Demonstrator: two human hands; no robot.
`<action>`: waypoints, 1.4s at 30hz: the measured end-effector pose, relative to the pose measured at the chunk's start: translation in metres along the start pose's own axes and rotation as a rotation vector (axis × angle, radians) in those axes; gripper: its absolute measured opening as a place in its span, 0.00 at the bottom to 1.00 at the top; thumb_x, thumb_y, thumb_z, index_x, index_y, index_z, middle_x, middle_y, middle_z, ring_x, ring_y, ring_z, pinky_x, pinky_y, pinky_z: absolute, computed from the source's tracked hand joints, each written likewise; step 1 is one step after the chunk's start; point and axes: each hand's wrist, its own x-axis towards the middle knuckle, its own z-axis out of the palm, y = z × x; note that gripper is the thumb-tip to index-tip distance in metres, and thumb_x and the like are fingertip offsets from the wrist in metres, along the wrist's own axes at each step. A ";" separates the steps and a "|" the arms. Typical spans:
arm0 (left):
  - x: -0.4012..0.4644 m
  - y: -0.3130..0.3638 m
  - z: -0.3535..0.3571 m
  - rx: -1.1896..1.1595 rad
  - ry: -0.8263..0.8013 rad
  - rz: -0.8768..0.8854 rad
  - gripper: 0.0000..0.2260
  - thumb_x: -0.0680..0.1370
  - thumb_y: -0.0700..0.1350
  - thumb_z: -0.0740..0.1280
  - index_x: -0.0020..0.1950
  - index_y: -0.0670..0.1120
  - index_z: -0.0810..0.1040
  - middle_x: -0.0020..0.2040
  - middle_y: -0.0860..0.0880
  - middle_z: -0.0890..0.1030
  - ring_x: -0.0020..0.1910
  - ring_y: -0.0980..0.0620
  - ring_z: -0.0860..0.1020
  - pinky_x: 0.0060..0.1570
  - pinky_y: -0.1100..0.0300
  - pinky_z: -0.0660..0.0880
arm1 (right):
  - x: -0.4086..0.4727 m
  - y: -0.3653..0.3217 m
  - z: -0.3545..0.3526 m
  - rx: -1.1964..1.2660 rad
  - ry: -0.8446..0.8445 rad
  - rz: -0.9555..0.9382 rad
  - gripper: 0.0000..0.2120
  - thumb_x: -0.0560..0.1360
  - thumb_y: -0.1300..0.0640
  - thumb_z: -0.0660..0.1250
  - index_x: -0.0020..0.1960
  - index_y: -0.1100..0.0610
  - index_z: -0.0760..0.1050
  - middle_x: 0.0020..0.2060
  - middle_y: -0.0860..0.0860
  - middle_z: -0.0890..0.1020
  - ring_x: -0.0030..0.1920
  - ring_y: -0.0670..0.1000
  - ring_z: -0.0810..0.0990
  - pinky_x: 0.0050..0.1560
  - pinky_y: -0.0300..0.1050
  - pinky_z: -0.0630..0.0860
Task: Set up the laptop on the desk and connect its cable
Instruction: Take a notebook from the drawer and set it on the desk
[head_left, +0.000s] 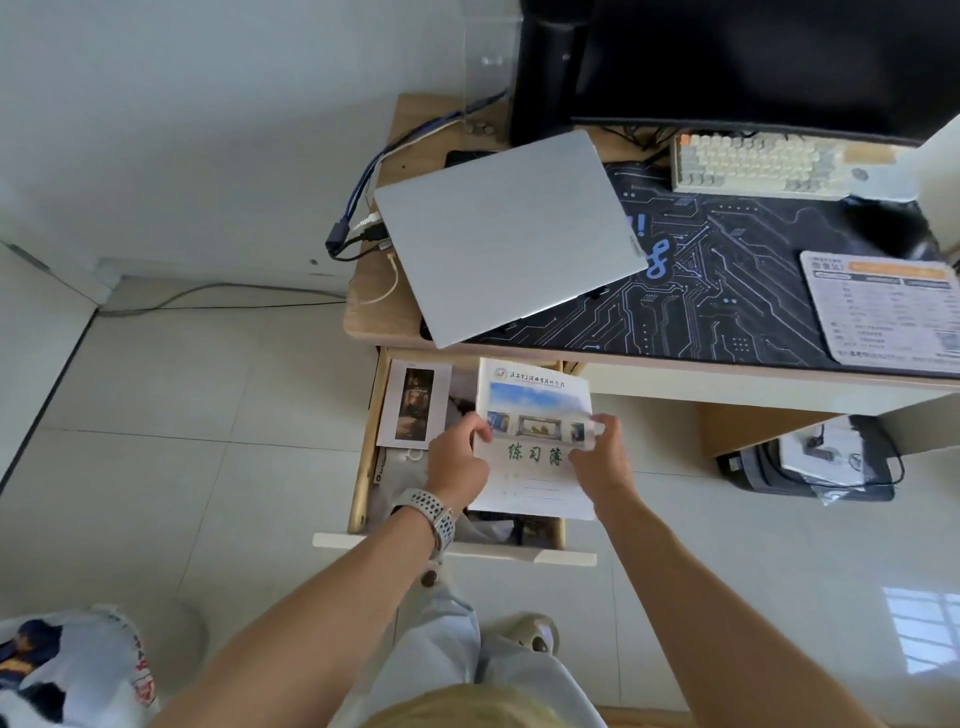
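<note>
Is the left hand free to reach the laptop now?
Probably not yet: the left hand and right hand both hold a booklet over the drawer. The laptop lies closed and unobstructed.

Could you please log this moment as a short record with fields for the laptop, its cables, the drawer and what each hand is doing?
laptop: closed silver laptop, lying askew across the black circuit-print desk mat
cables: several plugged in at the laptop's left edge
drawer: open wooden drawer below the desk
left hand: grips the white exercise booklet at its left edge
right hand: grips the booklet's right edge
</note>
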 end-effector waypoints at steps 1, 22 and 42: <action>-0.002 0.005 -0.002 0.003 0.014 0.049 0.21 0.67 0.22 0.60 0.47 0.47 0.74 0.49 0.48 0.78 0.35 0.53 0.73 0.34 0.51 0.78 | -0.002 -0.004 -0.006 0.085 -0.006 0.006 0.24 0.72 0.71 0.59 0.65 0.56 0.61 0.54 0.58 0.75 0.48 0.57 0.76 0.40 0.51 0.77; -0.055 0.240 0.041 -0.146 0.007 0.687 0.18 0.73 0.31 0.69 0.54 0.50 0.70 0.54 0.50 0.77 0.54 0.52 0.78 0.41 0.60 0.82 | -0.063 -0.077 -0.274 0.424 0.133 -0.476 0.28 0.75 0.68 0.57 0.60 0.36 0.62 0.57 0.50 0.78 0.56 0.54 0.78 0.55 0.60 0.78; 0.038 0.323 0.175 0.363 -0.044 0.930 0.29 0.69 0.29 0.70 0.68 0.46 0.72 0.59 0.44 0.64 0.51 0.48 0.72 0.53 0.58 0.77 | 0.037 -0.044 -0.368 0.236 0.406 -0.319 0.36 0.73 0.73 0.52 0.71 0.40 0.58 0.63 0.49 0.68 0.56 0.51 0.73 0.44 0.40 0.76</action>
